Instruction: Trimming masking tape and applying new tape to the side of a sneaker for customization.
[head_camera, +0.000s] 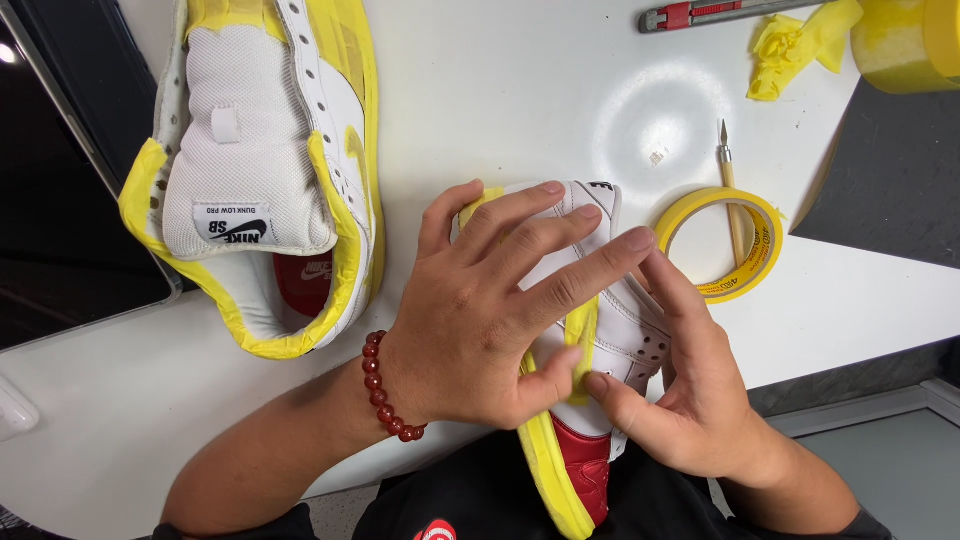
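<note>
My left hand (490, 310) lies spread over a white sneaker (625, 330) with a red heel part and yellow masking tape along its sole, gripping it at the table's near edge. My right hand (690, 390) comes in from the right; its thumb and fingers pinch a strip of yellow tape (582, 335) against the shoe's side. A red bead bracelet (385, 390) circles my left wrist. Much of the shoe is hidden under my hands.
A second white sneaker (260, 160), edged in yellow tape, lies at the upper left of the white table (500, 90). A roll of yellow tape (722, 243) with a craft knife (730, 180) across it sits right. Crumpled tape (795, 45), another roll (905, 40), a utility knife (700, 12) and a dark mat (890, 170) are at the far right.
</note>
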